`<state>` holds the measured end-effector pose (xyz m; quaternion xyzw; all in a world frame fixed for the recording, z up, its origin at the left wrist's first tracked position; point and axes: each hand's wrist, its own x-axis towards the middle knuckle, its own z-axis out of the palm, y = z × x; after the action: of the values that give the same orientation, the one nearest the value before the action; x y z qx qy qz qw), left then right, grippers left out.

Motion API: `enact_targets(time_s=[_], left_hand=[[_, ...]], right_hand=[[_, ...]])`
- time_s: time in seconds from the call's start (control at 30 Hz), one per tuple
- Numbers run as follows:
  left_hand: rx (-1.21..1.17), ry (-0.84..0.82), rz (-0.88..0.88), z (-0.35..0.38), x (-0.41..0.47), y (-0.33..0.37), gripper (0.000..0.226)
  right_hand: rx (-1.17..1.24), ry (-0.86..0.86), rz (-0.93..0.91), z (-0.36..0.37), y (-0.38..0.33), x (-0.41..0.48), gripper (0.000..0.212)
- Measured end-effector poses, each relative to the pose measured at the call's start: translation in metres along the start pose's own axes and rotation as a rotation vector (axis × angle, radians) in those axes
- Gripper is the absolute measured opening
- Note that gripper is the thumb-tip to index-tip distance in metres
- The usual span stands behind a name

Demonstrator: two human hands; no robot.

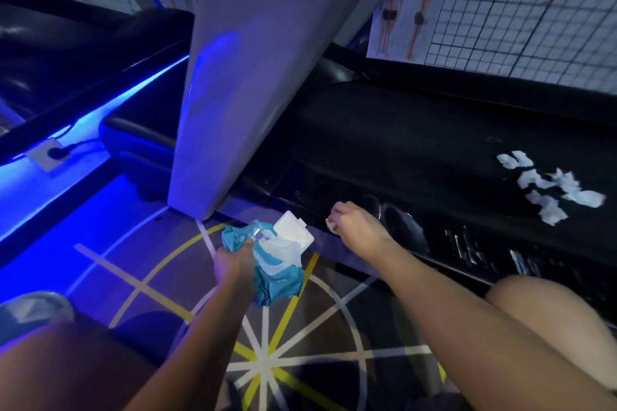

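Note:
My left hand (231,262) grips a teal pack of wet wipes (277,264) low over the floor. Its white flip lid (293,229) stands open and a wipe sticks out of the opening. My right hand (354,222) is curled round a small white wad of wipe (331,223) and holds it against the lower front edge of a black machine base (417,157). Several crumpled white used wipes (554,190) lie on top of that black base at the right.
A white slanted pillar (233,77) rises from the floor just behind the hands. The floor mat (267,350) has yellow and white radial lines. Blue light strips glow at the left. A gridded posture chart (500,0) hangs at the back right. My knees are at the bottom corners.

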<state>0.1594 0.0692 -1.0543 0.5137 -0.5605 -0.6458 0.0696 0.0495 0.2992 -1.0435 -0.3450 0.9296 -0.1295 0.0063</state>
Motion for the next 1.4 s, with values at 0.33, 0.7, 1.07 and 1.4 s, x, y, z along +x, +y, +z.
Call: enact_targets(time_s=[0.33, 0.7, 1.07, 1.4], left_hand=[[-0.007, -0.011, 0.025, 0.005, 0.002, -0.010, 0.030], [-0.074, -0.042, 0.012, 0.016, -0.008, -0.016, 0.029], [-0.141, -0.110, 0.029, 0.026, -0.018, -0.013, 0.025], [-0.128, -0.100, -0.014, 0.008, -0.008, -0.016, 0.042]], right_hand=[[0.046, 0.033, 0.319, -0.020, 0.049, -0.027, 0.017], [0.304, 0.410, 0.360, -0.060, 0.014, -0.030, 0.013], [0.235, 0.282, 0.459, 0.023, -0.026, -0.076, 0.025], [0.127, 0.257, 0.259, 0.058, -0.058, -0.038, 0.051]])
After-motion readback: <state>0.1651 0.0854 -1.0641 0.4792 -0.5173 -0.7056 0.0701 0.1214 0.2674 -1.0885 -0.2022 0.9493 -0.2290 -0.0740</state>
